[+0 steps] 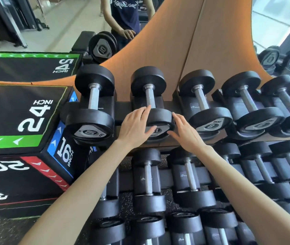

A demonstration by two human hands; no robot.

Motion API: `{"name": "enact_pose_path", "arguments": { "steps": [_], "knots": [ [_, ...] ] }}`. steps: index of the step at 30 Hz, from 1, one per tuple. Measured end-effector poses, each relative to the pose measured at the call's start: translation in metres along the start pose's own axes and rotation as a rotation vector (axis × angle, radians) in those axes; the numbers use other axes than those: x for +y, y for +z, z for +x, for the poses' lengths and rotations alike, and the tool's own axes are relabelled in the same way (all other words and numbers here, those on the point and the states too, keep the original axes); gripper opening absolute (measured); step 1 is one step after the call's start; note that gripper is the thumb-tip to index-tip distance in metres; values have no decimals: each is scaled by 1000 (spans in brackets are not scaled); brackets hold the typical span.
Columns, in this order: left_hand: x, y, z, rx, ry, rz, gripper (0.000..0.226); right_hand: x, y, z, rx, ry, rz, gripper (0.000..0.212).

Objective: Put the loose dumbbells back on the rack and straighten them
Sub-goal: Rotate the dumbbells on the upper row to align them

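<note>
**Both hands on a dumbbell at the top tier's left end**

The black tiered steel dumbbell rack fills the view, its rows running off the right and bottom edges. Against its left end stands a black padded jump box with green, blue and red bands, printed 24, 16 and 20.

Second from the top tier's left end, a black round-headed rubber dumbbell with a knurled metal handle sits in its cradle, far head towards the wood-grain wall panel.

The left hand lies over the near head's left side with its thumb across the end plate. The right hand presses the right side. Each grip is loose, fingers nearly straight, clasping nothing.

The thumbs cover most of the grey plate's number.
</note>
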State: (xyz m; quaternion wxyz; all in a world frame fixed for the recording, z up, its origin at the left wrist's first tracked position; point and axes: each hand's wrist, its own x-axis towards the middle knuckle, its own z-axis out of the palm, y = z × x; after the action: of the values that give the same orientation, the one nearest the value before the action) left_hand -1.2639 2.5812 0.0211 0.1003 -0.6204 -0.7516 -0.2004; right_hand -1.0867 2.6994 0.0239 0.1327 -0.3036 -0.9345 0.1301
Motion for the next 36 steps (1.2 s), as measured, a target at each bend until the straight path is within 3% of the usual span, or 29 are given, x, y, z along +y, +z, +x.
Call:
{"name": "enact_pose_path", "arguments": {
  "steps": [4, 8, 12, 17, 21, 25, 28, 31, 34, 36],
  "knots": [
    [-1, 8, 28, 3, 19, -105, 69, 17, 5, 12, -34, -10, 116, 75],
    [-7, 29, 34, 219, 106, -223, 63, 31, 15, 14, 27, -38, 369, 63],
    [-14, 41, 36, 324, 139, -251, 62, 19, 39, 14, 181, 115, 835, 44],
    [-22, 46, 34, 373, 139, -335, 63, 6, 70, 26, 214, 215, 1045, 53],
    [-22, 46, 32, 373, 129, -374, 63, 11, 74, 34, 258, 120, 978, 80],
    [-28, 51, 28, 367, 104, -461, 61, 11, 61, 40, 204, 43, 843, 82],
    [-32, 60, 21, 407, 33, -643, 58, 10, 40, 43, 118, -4, 569, 92],
    [-34, 72, 14, 483, -75, -815, 53, -2, 15, 48, 28, -62, 199, 90],
    [-32, 92, 6, 574, -215, -878, 50, -23, 2, 54, 71, -119, -141, 87],
    [-28, 96, 2, 582, -287, -890, 53, -32, -3, 56, 75, -161, -234, 79]
  ]
}}
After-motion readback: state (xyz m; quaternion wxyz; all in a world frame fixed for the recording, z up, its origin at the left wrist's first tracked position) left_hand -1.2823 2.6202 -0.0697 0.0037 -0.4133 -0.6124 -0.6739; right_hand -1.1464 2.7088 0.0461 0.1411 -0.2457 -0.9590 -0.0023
